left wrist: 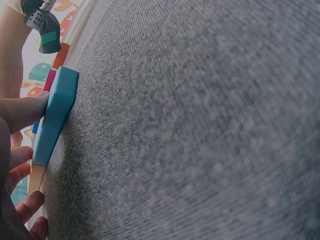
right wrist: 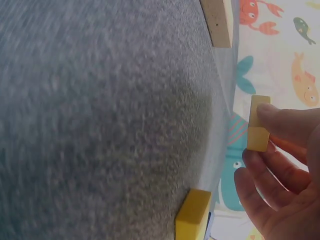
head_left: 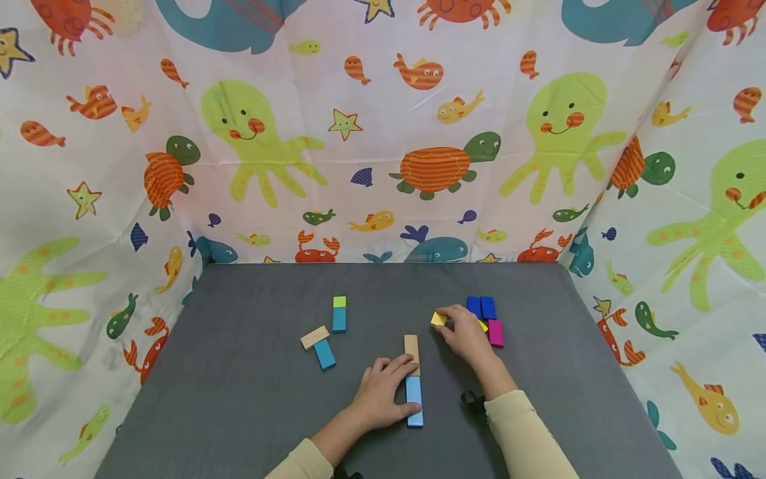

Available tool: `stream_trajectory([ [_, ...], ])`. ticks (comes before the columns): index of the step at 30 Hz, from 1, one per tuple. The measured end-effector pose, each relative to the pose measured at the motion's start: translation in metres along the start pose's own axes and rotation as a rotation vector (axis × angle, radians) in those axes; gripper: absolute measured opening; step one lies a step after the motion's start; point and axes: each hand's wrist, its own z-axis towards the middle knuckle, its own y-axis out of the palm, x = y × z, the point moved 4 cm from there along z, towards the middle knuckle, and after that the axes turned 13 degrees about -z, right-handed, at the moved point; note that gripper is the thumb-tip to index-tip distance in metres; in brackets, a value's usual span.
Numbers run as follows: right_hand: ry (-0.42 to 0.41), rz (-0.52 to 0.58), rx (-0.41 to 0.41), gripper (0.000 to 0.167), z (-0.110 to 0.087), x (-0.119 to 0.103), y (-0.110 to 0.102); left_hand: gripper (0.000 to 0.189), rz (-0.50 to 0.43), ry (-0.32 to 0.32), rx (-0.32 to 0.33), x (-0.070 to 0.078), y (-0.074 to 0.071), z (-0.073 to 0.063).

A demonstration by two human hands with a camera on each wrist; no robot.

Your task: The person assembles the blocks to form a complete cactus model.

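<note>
My right hand (head_left: 468,336) pinches a small yellow block (head_left: 439,319) between thumb and fingers, and in the right wrist view this block (right wrist: 258,122) hangs above the cloth. My left hand (head_left: 381,394) rests over a line of two blocks set end to end: a plain wooden block (head_left: 411,344) at the far end and a light blue block (head_left: 414,392) at the near end. Its thumb touches the light blue block (left wrist: 57,107), while the fingers lie loosely spread by the wooden block (left wrist: 36,177).
Right of the right hand stand two dark blue blocks (head_left: 481,307), a magenta block (head_left: 495,333) and another yellow block (right wrist: 194,215). On the left lie a blue block (head_left: 339,320) with a green one (head_left: 339,301), and a wooden block (head_left: 314,337) touching a blue block (head_left: 325,355).
</note>
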Motion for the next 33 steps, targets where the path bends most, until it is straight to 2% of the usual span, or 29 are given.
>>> stream_trajectory([
  [10,-0.037,0.049,-0.031,0.037,0.006,-0.014,0.013,0.074,-0.017,0.011,0.003,-0.004,0.001,-0.001],
  [20,-0.089,0.071,-0.057,0.036,0.012,-0.026,0.023,0.075,-0.007,-0.008,-0.006,-0.005,0.001,0.000],
  [33,-0.127,0.093,-0.087,0.035,0.014,-0.031,0.034,0.075,-0.021,-0.015,-0.012,0.000,-0.001,0.001],
])
